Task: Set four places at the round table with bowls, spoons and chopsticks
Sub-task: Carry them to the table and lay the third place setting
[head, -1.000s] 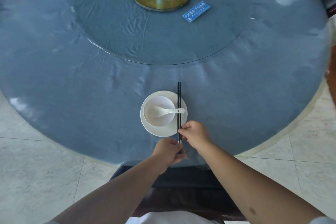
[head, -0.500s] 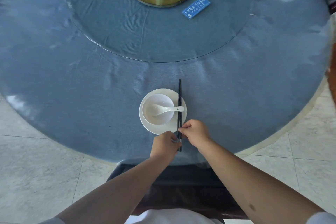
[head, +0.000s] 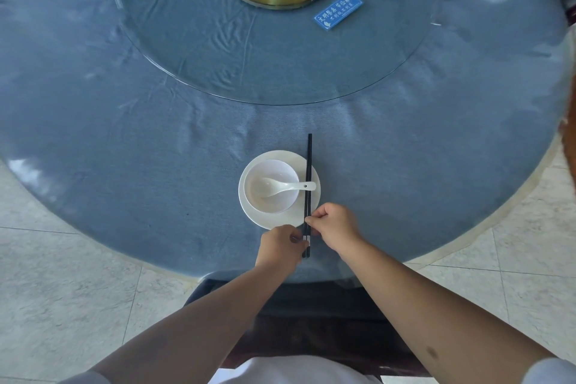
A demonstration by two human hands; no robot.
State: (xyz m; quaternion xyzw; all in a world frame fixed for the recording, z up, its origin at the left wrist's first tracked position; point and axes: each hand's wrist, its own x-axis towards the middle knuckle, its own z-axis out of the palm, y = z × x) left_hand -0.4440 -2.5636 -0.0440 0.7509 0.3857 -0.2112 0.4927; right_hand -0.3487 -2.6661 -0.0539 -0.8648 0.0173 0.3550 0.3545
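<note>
Hands (head: 282,246) (head: 336,223) pinch chopsticks (head: 308,171) beside bowl (head: 270,185).

open bench (head: 124,165) cloth left and right of the plate (head: 249,215); chopsticks (head: 308,171) line its right rim.

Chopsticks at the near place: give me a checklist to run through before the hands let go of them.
1. Black chopsticks side by side, tips level at the far end: ok.
2. Lying across the right edge of the white plate, right of the bowl: ok.
3. Spoon in the bowl, its handle end reaching the chopsticks; whether they touch: cannot tell.
4. Near ends level: cannot tell, the left hand and right hand cover part of them.
5. Both hands pinch the near ends, so the pair is not free yet: not ok.
6. Near ends short of the table edge: ok.
</note>
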